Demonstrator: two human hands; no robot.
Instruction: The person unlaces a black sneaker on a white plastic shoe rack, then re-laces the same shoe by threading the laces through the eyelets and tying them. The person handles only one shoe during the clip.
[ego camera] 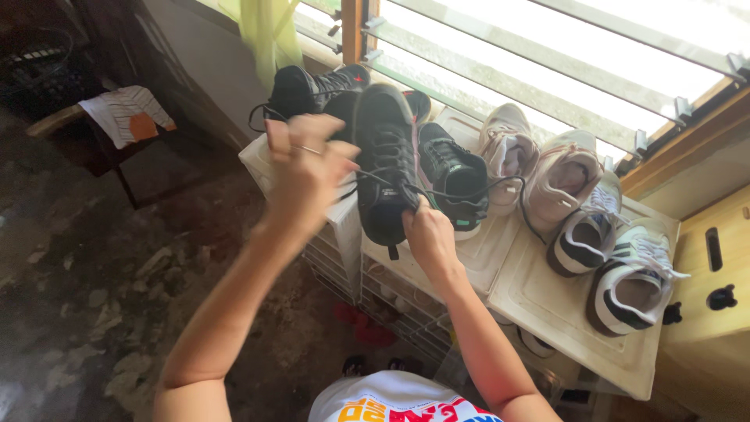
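**Lacing a black sneaker by the window**

Sunlit louvred glass panes [547, 55] back a white plastic drawer unit [547, 301] whose top serves as a counter for drying shoes. Starting at the hands: the right hand [428, 234] is closed, pinching the lower end of a black lace-up fabric sneaker [387, 164], held up off the counter, probably to steady it. The left hand [306, 168], blurred, looks closed on a thin black shoelace [437, 191], drawn taut away from the shoe; the lace's far end loops right. The sneaker's long axis runs roughly up and down the view, its laced upper facing the camera. Just beside it rest other black sneakers [457, 184], then beige sneakers [558, 184] and white sneakers with dark stripes [629, 285], lined along the window, likely for light and air. A mottled stone floor [94, 297] lies below.
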